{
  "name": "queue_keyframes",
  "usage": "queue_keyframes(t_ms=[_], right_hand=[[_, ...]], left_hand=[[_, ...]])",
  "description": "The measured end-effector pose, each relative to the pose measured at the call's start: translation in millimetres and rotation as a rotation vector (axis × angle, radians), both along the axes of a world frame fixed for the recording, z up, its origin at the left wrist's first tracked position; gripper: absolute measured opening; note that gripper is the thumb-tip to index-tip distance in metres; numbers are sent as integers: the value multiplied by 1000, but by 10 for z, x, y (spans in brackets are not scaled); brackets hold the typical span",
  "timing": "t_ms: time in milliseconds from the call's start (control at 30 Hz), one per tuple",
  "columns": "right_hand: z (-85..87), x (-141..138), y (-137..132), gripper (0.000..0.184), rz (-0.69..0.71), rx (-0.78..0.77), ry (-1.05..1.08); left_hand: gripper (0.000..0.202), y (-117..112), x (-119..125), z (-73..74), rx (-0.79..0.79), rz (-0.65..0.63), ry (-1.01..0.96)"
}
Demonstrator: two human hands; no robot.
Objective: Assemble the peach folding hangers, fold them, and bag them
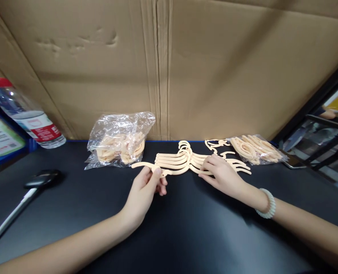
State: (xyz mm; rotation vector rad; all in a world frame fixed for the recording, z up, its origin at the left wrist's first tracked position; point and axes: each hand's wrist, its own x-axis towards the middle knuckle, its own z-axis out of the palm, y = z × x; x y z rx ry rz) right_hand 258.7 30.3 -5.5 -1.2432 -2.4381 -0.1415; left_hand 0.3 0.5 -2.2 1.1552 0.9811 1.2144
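Several cream plastic folding hangers lie overlapped in a row on the black table, hooks toward the cardboard. My left hand pinches the left arm of the nearest hanger between thumb and fingers, at its joint. That arm's curved tip points out to the left. On the right side of the row, my right hand has its fingers closed over the nearest hanger's right arm, and covers part of the hangers behind. Curved arm ends stick out beyond that hand.
A clear bag of cream parts stands behind left; another bag lies at the right. Loose cream pieces rest near the cardboard wall. A bottle and a black object with a white cable are at the left.
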Motion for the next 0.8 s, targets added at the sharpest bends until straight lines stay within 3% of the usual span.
queue_keyframes(t_ms=[200, 333, 400, 533, 633, 800], right_hand=[[23, 18, -44, 12, -8, -1, 100], [93, 89, -109, 7, -13, -36, 289], [85, 130, -134, 3, -7, 6, 352], [0, 179, -144, 13, -9, 135, 376], [-69, 169, -142, 11, 19, 197, 374], [-81, 128, -159, 17, 47, 323, 413]], left_hand=[[25, 136, -78, -27, 101, 33, 12], [26, 182, -122, -35, 107, -51, 7], [24, 217, -152, -34, 103, -86, 6], [24, 292, -202, -36, 106, -100, -1], [20, 324, -219, -42, 107, -130, -13], [20, 366, -245, -39, 48, -236, -97]])
